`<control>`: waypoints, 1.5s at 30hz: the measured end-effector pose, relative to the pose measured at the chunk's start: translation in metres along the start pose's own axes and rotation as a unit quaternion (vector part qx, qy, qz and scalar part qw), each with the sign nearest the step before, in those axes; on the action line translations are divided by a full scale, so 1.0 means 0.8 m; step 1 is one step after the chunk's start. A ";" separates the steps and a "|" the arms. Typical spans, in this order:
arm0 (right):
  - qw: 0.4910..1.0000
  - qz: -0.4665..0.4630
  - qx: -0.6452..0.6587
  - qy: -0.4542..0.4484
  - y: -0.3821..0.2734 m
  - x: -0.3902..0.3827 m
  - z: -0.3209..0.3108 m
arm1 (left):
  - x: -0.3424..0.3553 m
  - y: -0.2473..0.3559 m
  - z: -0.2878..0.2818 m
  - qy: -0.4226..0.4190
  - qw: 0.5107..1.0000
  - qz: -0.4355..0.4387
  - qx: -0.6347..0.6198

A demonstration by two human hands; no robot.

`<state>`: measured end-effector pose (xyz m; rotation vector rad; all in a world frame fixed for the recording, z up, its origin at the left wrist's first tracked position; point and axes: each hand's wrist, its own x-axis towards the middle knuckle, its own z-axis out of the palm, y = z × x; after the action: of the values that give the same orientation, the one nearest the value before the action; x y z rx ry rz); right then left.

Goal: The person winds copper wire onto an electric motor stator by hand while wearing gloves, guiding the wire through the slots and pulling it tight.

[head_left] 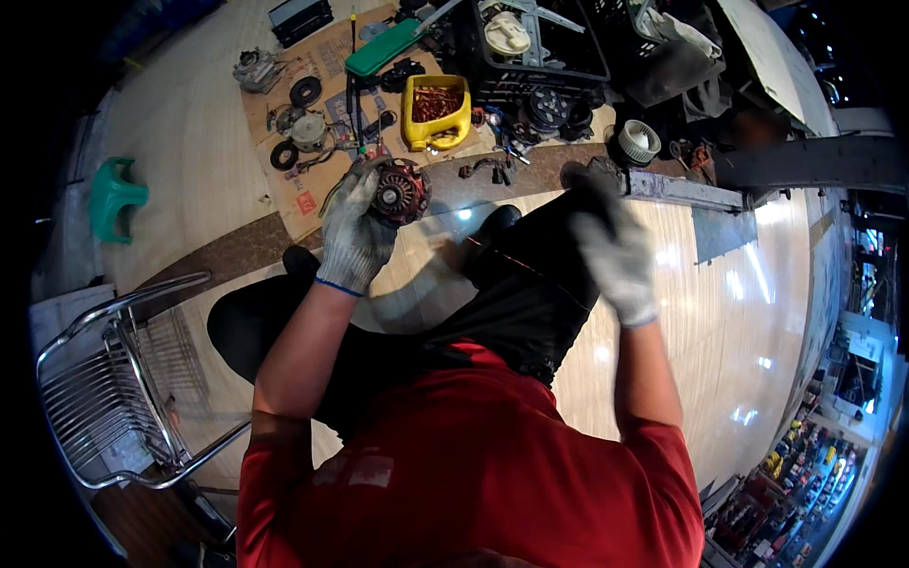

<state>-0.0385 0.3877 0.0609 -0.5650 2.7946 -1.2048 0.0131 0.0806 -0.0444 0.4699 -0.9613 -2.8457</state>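
My left hand (352, 227), in a whitish knit work glove, is closed on a round alternator part (400, 192). Reddish copper windings ring its finned centre, which faces up. It is held above the floor, close to the cardboard. My right hand (614, 260), gloved too, is over my right knee and smeared by motion, so its fingers cannot be made out. Just beyond it, by the knee, is a greyish rounded metal part (602, 170); whether the hand touches it is unclear.
Cardboard (275, 170) ahead bears loose parts and a green case (383, 47). Nearby are a yellow cut-open jug (415, 118) of copper-coloured pieces, a black crate (540, 76) and a white blower wheel (639, 142). A green stool (118, 199) and metal chair (104, 398) stand left; a metal beam (814, 163) right.
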 end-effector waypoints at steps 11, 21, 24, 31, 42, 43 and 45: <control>0.968 0.023 -0.021 -0.250 -0.069 0.034 0.142 | -0.007 0.002 -0.007 0.024 0.983 0.084 0.162; 0.983 0.038 -0.038 -0.173 -0.029 0.057 0.115 | -0.004 0.018 -0.005 -0.046 0.993 -0.004 0.108; 0.967 0.062 -0.087 -0.230 -0.027 0.051 0.118 | -0.004 0.023 -0.008 -0.027 0.997 -0.065 -0.025; 0.928 0.092 0.004 -0.362 -0.028 -0.002 0.116 | 0.003 0.029 -0.016 0.022 0.993 -0.031 -0.115; 0.984 -0.133 -0.084 -0.087 -0.040 0.020 0.108 | -0.003 0.023 -0.004 0.013 0.999 -0.003 -0.043; 0.985 -0.051 -0.083 -0.141 -0.064 0.026 0.110 | -0.003 0.022 -0.004 0.014 0.999 -0.001 -0.033; 0.971 0.006 -0.138 -0.197 -0.093 0.036 0.129 | -0.004 0.019 -0.006 0.016 1.000 0.005 -0.012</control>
<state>-0.0233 0.2588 0.0448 -0.7123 2.6219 -0.6156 0.0175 0.0664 -0.0384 0.5055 -0.9192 -2.8282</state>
